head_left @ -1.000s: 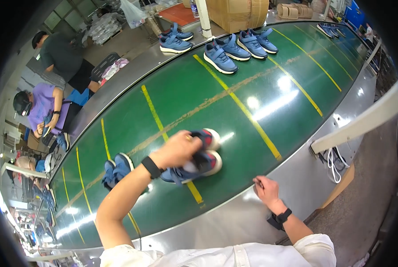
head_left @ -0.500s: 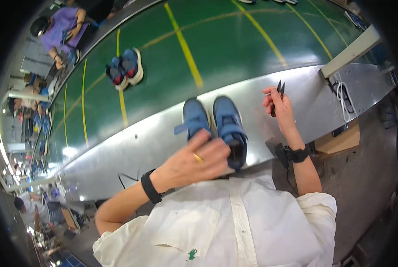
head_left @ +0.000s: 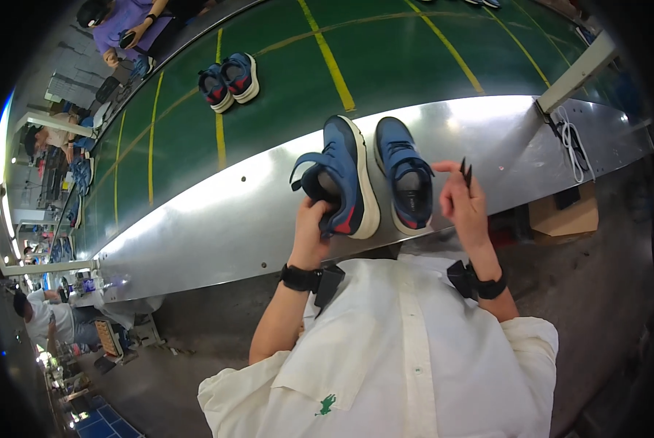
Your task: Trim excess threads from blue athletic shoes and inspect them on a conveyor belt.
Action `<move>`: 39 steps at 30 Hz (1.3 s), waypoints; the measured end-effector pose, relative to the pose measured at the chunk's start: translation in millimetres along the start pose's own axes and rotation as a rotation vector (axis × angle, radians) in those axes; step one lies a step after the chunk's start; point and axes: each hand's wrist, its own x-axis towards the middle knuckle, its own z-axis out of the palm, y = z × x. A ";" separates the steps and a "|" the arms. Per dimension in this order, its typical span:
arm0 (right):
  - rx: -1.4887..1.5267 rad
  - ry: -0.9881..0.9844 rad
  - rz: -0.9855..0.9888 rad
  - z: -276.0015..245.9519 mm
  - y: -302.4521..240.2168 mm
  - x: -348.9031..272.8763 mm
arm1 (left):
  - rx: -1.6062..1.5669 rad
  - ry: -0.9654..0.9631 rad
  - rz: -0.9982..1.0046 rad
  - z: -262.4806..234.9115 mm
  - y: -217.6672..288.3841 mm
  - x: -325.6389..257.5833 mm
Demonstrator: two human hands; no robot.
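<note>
Two blue sneakers with white soles sit on the shiny metal ledge [head_left: 217,219] in front of me. My left hand [head_left: 314,232] grips the heel of the left sneaker [head_left: 341,175], which is tipped on its side with its strap loose. The right sneaker [head_left: 406,172] stands upright beside it, touching it. My right hand [head_left: 464,204] hovers just right of that shoe and pinches a small dark pointed tool [head_left: 465,172] between thumb and fingers. Both wrists wear black bands.
Behind the ledge runs a green conveyor belt [head_left: 414,66] with yellow lines, carrying another blue pair [head_left: 228,79]. A white cord [head_left: 574,142] lies on the ledge at right by a white post. Other people sit at the far left and top left.
The pair has come off the green belt onto the metal ledge near me. My left hand shifted from on top of the shoes to the left sneaker's heel, tipping it over.
</note>
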 end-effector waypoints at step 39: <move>-0.289 -0.054 -0.367 38.5 -4.5 8.7 | -0.051 -0.015 0.232 -1.9 6.6 -39.7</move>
